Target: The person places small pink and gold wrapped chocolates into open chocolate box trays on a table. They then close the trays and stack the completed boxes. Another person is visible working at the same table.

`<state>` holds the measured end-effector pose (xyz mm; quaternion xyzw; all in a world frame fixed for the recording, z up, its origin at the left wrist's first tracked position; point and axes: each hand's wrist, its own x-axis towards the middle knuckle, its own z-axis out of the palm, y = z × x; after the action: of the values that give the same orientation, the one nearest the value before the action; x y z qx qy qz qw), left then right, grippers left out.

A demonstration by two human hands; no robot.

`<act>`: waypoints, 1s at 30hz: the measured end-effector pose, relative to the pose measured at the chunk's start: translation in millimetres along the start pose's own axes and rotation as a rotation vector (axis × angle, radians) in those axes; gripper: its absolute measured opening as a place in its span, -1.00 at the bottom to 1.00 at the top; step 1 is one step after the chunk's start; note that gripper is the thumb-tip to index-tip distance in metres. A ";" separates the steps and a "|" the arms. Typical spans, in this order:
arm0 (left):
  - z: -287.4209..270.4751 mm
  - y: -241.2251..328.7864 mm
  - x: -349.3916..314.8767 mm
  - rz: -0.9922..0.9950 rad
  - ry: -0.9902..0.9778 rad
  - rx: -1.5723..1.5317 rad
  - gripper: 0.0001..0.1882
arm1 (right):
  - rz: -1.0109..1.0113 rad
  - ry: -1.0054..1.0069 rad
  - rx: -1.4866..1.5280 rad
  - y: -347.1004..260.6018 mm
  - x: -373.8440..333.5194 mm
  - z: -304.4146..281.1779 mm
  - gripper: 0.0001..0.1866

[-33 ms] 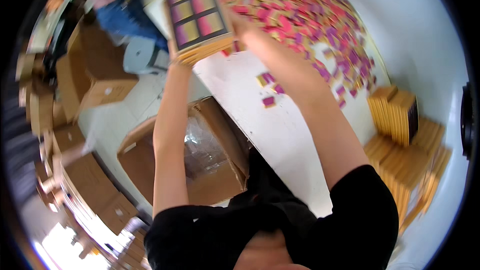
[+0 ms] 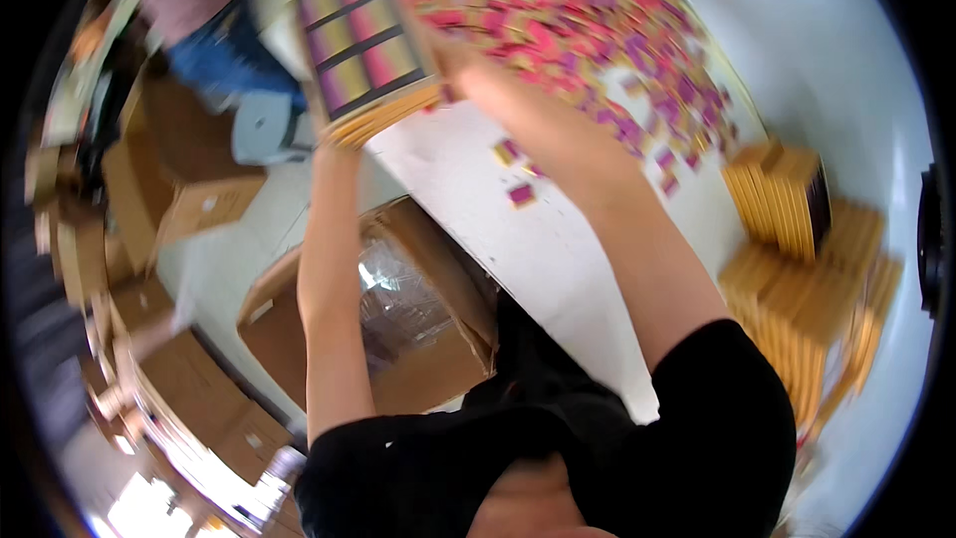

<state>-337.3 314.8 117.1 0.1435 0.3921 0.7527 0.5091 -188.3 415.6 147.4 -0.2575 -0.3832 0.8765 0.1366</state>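
Both of my arms stretch forward to a stack of shallow wooden trays (image 2: 383,120). The top tray has a black divider (image 2: 357,12) with several compartments, each showing pink, purple and yellow pieces (image 2: 385,61). My left hand (image 2: 337,134) grips the stack at its near left corner. On the right side, my right hand (image 2: 450,65) is closed against it, its fingers mostly hidden and blurred. The stack is held over the left edge of the white table (image 2: 448,174), beside a wide spread of loose pink, purple and yellow pieces (image 2: 538,35).
Stacked wooden trays (image 2: 787,279) stand at the table's right side. An open cardboard box (image 2: 423,379) with clear plastic (image 2: 398,289) inside sits below the left table edge. Farther left are a grey stool (image 2: 263,127), more cartons (image 2: 189,179) and another person (image 2: 214,30).
The tray stack has moved left and a little nearer, with both hands still on it. The whole view has shifted slightly.
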 end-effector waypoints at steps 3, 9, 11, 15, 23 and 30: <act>21.8 7.0 -25.2 -0.069 -0.014 0.036 -0.21 | -0.169 0.057 -0.003 4.9 -54.1 7.0 -0.19; 122.4 -68.4 -144.0 -0.400 -0.170 0.115 -0.21 | -0.411 0.321 0.284 19.4 -274.1 -8.1 -0.19; 160.2 -114.9 -204.6 -0.590 -0.262 0.132 -0.22 | -0.502 0.451 0.344 52.8 -354.5 -23.9 -0.21; 228.9 -214.4 -349.5 -1.077 -0.484 0.151 -0.22 | -0.573 0.886 0.531 153.5 -535.0 -42.0 -0.22; 317.5 -384.9 -532.1 -1.659 -0.869 -0.071 -0.15 | -0.763 1.371 0.682 300.7 -770.8 -81.8 -0.24; 338.9 -445.4 -557.3 -1.258 -0.803 0.365 -0.21 | -0.886 1.619 0.970 282.5 -768.1 -10.7 -0.18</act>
<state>407.9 53.1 111.9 0.2373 0.3029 0.1347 0.9131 443.3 -102.5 197.8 -0.5219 0.1563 0.3729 0.7510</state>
